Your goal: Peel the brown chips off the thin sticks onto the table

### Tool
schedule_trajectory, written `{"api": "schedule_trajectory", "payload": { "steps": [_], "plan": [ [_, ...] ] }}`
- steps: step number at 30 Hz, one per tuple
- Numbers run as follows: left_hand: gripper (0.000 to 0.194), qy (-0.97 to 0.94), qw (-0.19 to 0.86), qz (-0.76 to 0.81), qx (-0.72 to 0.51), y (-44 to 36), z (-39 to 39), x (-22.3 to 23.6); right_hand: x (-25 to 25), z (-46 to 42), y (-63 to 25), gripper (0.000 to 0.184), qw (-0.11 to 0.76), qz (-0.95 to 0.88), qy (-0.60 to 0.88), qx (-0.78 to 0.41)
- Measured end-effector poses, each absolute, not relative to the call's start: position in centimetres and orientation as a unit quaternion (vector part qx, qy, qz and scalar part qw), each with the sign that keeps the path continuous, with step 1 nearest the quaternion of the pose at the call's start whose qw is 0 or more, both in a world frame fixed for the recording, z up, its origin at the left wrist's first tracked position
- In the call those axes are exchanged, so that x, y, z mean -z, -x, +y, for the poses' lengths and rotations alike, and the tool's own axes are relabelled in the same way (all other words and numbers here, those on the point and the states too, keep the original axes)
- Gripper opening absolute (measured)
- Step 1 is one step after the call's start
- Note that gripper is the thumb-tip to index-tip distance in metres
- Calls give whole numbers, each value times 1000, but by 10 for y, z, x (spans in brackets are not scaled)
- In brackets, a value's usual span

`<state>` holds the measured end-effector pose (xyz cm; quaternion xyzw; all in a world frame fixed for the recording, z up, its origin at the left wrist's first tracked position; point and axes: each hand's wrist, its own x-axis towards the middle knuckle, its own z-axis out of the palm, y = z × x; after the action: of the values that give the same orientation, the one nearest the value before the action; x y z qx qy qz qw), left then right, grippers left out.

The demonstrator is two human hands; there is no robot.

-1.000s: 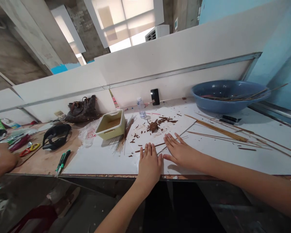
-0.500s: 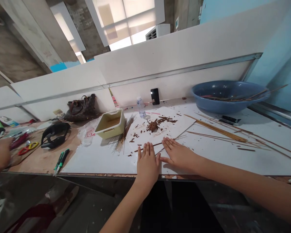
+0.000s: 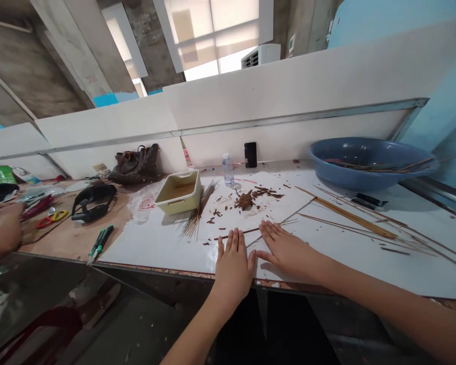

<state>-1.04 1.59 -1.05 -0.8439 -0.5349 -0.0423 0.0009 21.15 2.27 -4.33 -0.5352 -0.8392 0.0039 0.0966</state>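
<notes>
My left hand [image 3: 233,263] lies flat, palm down, fingers stretched out on the white sheet [image 3: 163,243] near the table's front edge. My right hand [image 3: 285,246] rests flat beside it, thumb almost touching the left hand. Neither hand holds anything. Just beyond the fingertips lies a thin brown stick [image 3: 235,233]. Further back sits a small pile of brown scraps [image 3: 247,198].
A yellow tray [image 3: 178,191] with a bundle of thin sticks [image 3: 197,213] stands left of centre. Long sticks [image 3: 349,215] lie at the right before a blue basin [image 3: 368,162]. A small bottle [image 3: 228,170], phone [image 3: 250,154], handbag [image 3: 135,165], green cutters [image 3: 99,243] and another person's hand [image 3: 3,230] are about.
The view has shifted slightly so the table sits lower in the frame. Both hands stay flat in the same place on the sheet. The other person's hand at the left has shifted a little.
</notes>
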Motion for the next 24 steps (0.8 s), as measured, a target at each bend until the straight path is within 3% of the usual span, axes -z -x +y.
{"api": "schedule_trajectory", "payload": {
  "steps": [8,14,20,24],
  "plan": [
    [68,823,-36,-567,29,-3,51,-11,26,55,-207,109,89,-828,554,-23],
    [66,832,-11,-552,51,4,22,2,53,29,-215,103,113,-838,534,12],
    [65,819,-19,-572,42,-3,55,-10,26,69,-217,88,82,-837,539,-36],
    [62,839,-12,-541,53,8,41,-3,32,51,-222,94,83,-848,522,-36]
  ]
}}
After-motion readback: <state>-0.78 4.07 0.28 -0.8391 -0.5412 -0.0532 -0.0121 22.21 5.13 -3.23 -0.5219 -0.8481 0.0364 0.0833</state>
